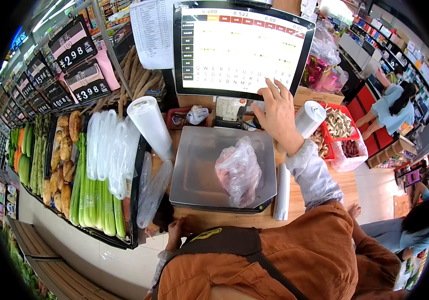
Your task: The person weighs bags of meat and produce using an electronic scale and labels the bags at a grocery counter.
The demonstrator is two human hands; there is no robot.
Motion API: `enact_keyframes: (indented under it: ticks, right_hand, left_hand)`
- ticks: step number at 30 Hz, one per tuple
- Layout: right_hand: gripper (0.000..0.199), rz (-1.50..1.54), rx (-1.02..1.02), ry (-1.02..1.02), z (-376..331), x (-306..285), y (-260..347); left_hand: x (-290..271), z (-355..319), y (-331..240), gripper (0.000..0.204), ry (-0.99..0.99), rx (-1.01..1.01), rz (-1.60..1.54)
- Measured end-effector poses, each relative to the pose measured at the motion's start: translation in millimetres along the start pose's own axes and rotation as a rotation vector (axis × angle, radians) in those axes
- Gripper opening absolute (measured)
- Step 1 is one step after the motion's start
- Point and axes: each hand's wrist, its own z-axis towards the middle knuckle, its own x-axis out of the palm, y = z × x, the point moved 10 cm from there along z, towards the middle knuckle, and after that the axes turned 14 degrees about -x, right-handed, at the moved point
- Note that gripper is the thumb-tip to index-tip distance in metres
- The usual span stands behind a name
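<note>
My right hand [276,107] reaches up to a touchscreen [214,55] with on-screen keys. Its fingers are stretched out, and a fingertip is at the lower right of the display. Below the screen, a scale's metal tray [194,165] carries a knotted clear plastic bag [239,172] with something pinkish inside that I cannot make out. Neither hand touches the bag. My left hand [175,234] is low by the counter's front edge, left of my apron; its fingers are mostly hidden.
Plastic bag rolls [149,127] flank the scale, with another roll [282,192] lying at its right. Celery [97,205], hanging white bags [109,150] and other vegetables fill the left rack. Red baskets [342,125] of mushrooms stand at right. People are beyond the counter's right side.
</note>
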Motion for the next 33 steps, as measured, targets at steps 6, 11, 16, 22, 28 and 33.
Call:
enact_keyframes:
  ticks: [6, 11, 16, 22, 28, 33]
  right_hand:
    - [0.032, -0.001, -0.025, -0.002, 5, 3, 7]
    - [0.033, 0.132, -0.182, 0.021, 23, 25, 58]
    - [0.033, 0.197, -0.336, 0.027, 56, 48, 109]
    - [0.033, 0.092, -0.350, 0.079, 70, 75, 111]
    - [0.031, 0.084, -0.313, 0.048, 65, 62, 106]
    - [0.030, 0.098, -0.310, 0.038, 62, 65, 99]
  left_hand:
    - [0, 1, 1, 0.031, -0.014, 0.005, -0.019]
    - [-1, 4, 2, 0.028, 0.003, 0.009, -0.047]
    - [-6, 5, 5, 0.028, -0.014, 0.016, -0.065]
    - [-1, -1, -2, 0.028, -0.018, 0.054, -0.059]
    - [-1, 0, 0, 0.027, -0.006, 0.039, -0.031]
    - [-1, -3, -3, 0.029, -0.017, 0.024, -0.018]
